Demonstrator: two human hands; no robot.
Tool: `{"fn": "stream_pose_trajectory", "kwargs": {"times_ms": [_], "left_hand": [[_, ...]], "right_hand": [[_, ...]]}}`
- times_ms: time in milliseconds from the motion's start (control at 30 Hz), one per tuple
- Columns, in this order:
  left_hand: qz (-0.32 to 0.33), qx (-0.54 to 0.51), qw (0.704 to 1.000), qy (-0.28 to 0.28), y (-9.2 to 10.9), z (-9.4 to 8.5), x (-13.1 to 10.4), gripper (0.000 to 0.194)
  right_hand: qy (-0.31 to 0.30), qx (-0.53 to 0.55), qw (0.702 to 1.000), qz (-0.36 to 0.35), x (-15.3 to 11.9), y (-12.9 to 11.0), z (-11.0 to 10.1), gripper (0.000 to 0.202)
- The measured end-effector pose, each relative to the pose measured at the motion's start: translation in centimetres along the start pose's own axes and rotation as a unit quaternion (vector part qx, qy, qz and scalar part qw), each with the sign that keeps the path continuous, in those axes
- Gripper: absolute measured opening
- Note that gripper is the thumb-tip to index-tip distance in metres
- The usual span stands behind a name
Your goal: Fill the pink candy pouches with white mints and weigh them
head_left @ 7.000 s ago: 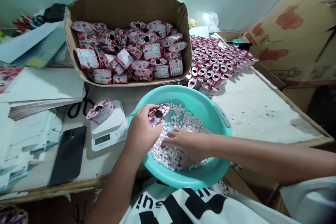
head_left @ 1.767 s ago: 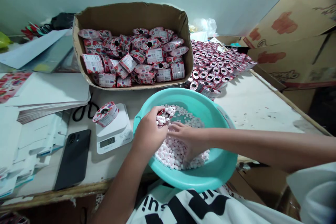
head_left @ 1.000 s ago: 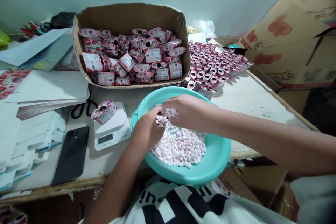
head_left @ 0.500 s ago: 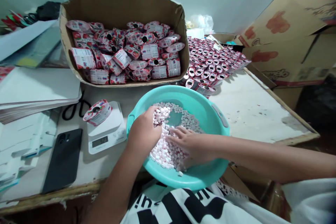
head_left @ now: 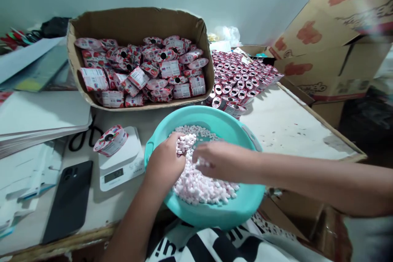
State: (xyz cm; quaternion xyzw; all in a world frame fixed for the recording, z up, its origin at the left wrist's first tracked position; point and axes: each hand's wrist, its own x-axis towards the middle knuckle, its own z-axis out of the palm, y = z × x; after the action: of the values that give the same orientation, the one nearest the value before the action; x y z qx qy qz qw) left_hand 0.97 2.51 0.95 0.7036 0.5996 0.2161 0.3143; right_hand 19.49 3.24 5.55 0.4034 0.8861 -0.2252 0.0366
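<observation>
A turquoise plastic basin (head_left: 215,219) holds many small pale pink candies (head_left: 199,190), tablet-like in shape. Over its left side, my left hand (head_left: 167,159) is closed around a compact heap of these candies (head_left: 186,143); whether a wrapper surrounds them is hidden by the fingers. My right hand (head_left: 219,159), smeared by motion, hovers over the middle of the basin with its fingers curled. Pale candies show at its fingertips. Left of the basin, a pink-and-white printed packet with a dark round spot (head_left: 111,140) rests on a white digital scale (head_left: 121,161).
Behind the basin stands a cardboard box (head_left: 138,20) filled with printed packets. Many upright tube-like packets (head_left: 236,77) crowd together to its right. Black-handled scissors (head_left: 84,137), a dark phone (head_left: 69,200) and stacked white sheets (head_left: 43,110) lie left. Large cartons (head_left: 325,49) stand right.
My right hand has lifted from the candies, its spread fingers now curled. The candies beneath have shifted into a pile near the basin's front. My left hand keeps its hold. The camera view has moved slightly.
</observation>
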Motion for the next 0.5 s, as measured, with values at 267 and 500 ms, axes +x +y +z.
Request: {"fn": "stream_pose_trajectory", "kwargs": {"times_ms": [267,500], "left_hand": [[0.002,0.006,1.0,0.012,0.0,0.1,0.1,0.043],[-0.014,-0.023,0.999,0.02,0.0,0.2,0.1,0.048]], "right_hand": [[0.056,-0.113,0.99,0.067,1.7,0.9,-1.6,0.108],[-0.156,-0.109,0.972,0.139,-1.5,2.8,5.8,0.092]]}}
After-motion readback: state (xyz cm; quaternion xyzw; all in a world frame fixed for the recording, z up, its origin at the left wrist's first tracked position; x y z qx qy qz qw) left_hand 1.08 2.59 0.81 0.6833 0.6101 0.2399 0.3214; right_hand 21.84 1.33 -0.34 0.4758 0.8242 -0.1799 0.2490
